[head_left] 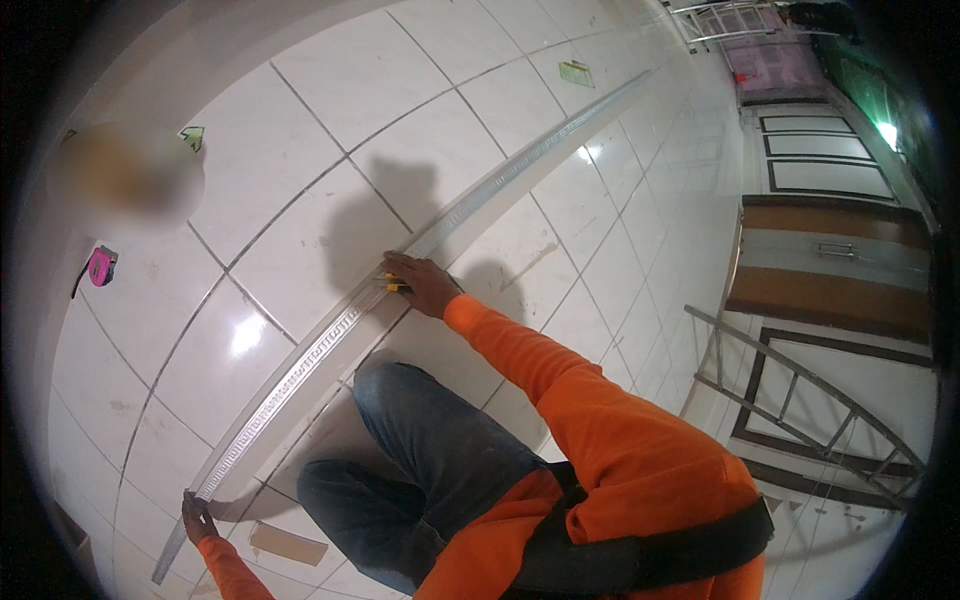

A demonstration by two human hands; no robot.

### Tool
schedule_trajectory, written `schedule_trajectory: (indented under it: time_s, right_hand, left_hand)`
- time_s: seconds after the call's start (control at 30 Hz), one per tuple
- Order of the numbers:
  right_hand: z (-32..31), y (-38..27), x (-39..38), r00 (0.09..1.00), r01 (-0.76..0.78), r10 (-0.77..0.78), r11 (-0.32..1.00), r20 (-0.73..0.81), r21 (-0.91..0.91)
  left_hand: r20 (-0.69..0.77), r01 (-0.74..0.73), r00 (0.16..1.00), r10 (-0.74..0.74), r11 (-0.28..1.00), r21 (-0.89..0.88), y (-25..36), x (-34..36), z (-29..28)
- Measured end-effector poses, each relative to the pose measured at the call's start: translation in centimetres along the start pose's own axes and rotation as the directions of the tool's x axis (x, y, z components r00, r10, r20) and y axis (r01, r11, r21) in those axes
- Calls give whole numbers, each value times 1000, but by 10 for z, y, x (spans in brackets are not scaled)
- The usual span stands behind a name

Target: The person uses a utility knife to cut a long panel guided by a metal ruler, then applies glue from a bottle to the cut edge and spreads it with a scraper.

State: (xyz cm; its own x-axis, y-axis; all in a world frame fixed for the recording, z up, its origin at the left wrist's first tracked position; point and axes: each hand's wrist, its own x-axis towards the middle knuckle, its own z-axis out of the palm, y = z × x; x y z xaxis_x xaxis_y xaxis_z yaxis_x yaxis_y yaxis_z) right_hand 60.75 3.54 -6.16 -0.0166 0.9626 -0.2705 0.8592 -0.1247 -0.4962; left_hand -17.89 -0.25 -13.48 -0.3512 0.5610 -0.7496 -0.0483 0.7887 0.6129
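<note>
My left hand (198, 516) pinches the long, silvery, fret-patterned strip (298, 372) stretching from seven to one o'clock, my right hand (424, 284) closes round a small yellow tool (397, 288) against it, and I should press evenly.

A pink tape measure (102, 266) with a dark strap rests at the left of the frame on a pale tiled floor (310, 240) crossed by dark joints, while a flat tan piece (288, 543) lies at lower left. A small green-and-pale packet (575, 73) sits near the top, right of center. At lower right, a metal ladder (800, 371) stands tilted before dark-framed white panels. Brown-and-white boards (830, 300) with a handle appear above it; a bright lamp (888, 133) glows greenish at upper right, near a pink surface (770, 62).
</note>
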Motion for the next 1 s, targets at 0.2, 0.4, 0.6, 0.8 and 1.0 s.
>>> schedule_trajectory:
  time_s: [0.2,0.4,0.6,0.8,1.0]
  right_hand:
    - [4,4,-1,1000,-16,17,998,-19,60]
    - [0,0,-6,991,75,-76,997,-111,-13]
    - [-1,0,-5,998,28,-27,1000,-53,11]
    - [-4,-1,-4,999,23,-24,999,-23,-30]
    - [-9,-1,-3,994,93,-95,995,-54,-45]
  left_hand:
    - [53,60,997,-55,993,-101,2,-1,1]
    - [51,-67,997,59,984,168,2,-6,6]
    - [115,-233,972,203,884,406,-2,-10,3]
    - [-65,87,993,-95,989,-119,4,-4,2]
    - [264,-472,882,391,712,521,-8,-3,-6]
